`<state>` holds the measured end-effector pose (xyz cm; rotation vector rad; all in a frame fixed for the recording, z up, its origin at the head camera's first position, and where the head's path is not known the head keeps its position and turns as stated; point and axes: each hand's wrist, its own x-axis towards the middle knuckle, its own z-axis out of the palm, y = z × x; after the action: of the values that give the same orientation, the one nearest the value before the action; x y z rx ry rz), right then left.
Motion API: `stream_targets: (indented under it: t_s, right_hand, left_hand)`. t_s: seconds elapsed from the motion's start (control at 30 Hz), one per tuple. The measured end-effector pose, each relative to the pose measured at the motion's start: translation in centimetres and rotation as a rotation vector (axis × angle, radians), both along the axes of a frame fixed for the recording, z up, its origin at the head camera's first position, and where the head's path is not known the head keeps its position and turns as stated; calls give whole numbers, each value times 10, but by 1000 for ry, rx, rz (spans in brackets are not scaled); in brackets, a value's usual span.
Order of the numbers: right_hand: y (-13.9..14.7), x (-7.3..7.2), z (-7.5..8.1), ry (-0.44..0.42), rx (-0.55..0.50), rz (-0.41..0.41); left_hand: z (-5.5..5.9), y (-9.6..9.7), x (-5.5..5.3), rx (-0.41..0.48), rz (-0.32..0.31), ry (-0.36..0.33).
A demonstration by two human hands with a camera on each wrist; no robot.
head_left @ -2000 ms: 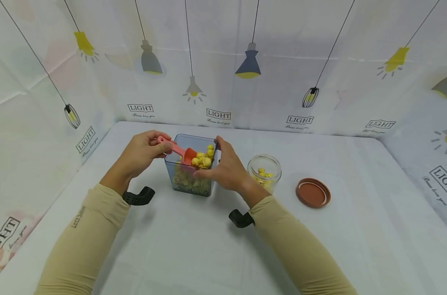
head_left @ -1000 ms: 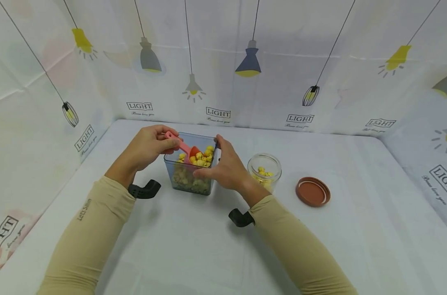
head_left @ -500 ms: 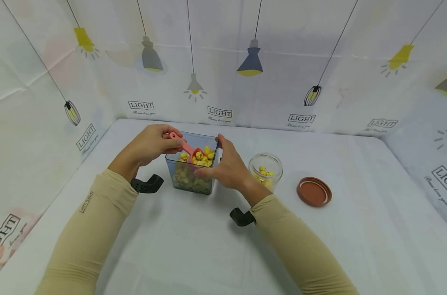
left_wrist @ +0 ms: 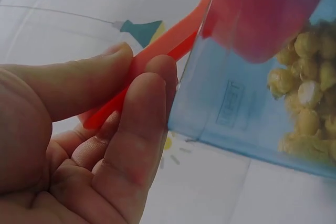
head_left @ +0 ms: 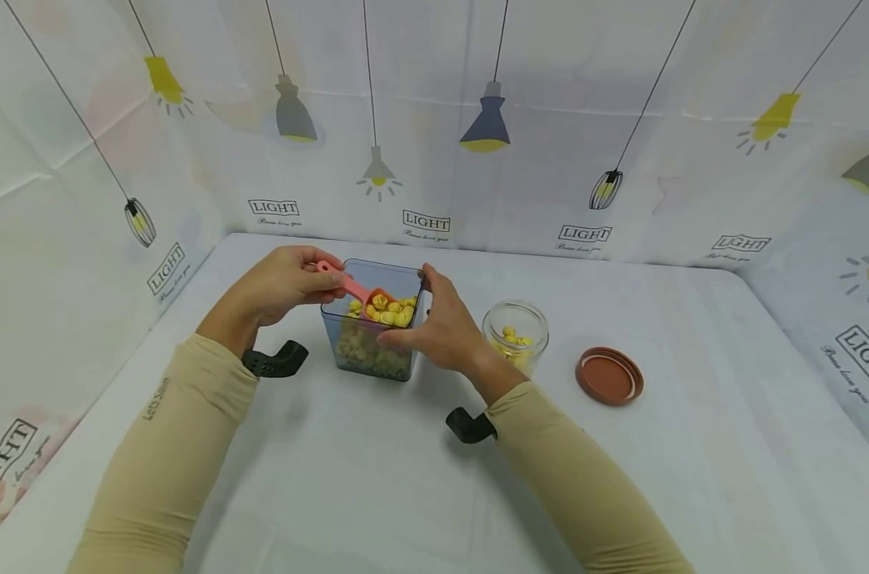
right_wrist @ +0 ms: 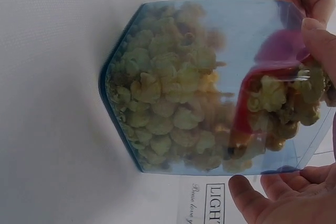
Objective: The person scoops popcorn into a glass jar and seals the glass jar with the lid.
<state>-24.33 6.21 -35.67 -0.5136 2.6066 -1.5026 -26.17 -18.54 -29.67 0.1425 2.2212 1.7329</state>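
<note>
My left hand (head_left: 280,283) pinches the handle of a pink scoop (head_left: 354,288) between thumb and fingers. The scoop's bowl is inside a clear blue square container (head_left: 384,276), with yellow popcorn (head_left: 393,312) in and around it. Seen from the right wrist, the bowl (right_wrist: 281,45) bears several pieces above the popcorn heaped lower in the container. My right hand (head_left: 445,327) grips the container's right side, thumb on the front and fingers at the back corner. In the left wrist view the scoop handle (left_wrist: 168,40) slants up past the container's wall.
To the right of my right hand stands a lidless glass jar (head_left: 493,341) with some popcorn inside. A brown round lid (head_left: 610,376) lies on the white-covered table (head_left: 377,478) farther right. A lamp-printed cloth (head_left: 434,104) hangs behind.
My left hand dipped the scoop rightward and down into the popcorn, then drew slightly back left with pieces in the bowl. The right hand keeps its grip on the container.
</note>
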Motion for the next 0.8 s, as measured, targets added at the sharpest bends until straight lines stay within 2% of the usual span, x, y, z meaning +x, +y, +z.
stream_targets:
  t_s: [0.4,0.8]
  right_hand:
    - [-1,0,-1,9,-11,-2]
    - [-3,0,-1,2,-18,-5]
  left_hand:
    - [-4,-16,3,13,57,-33]
    - [-9,-17,1,118,78,-42]
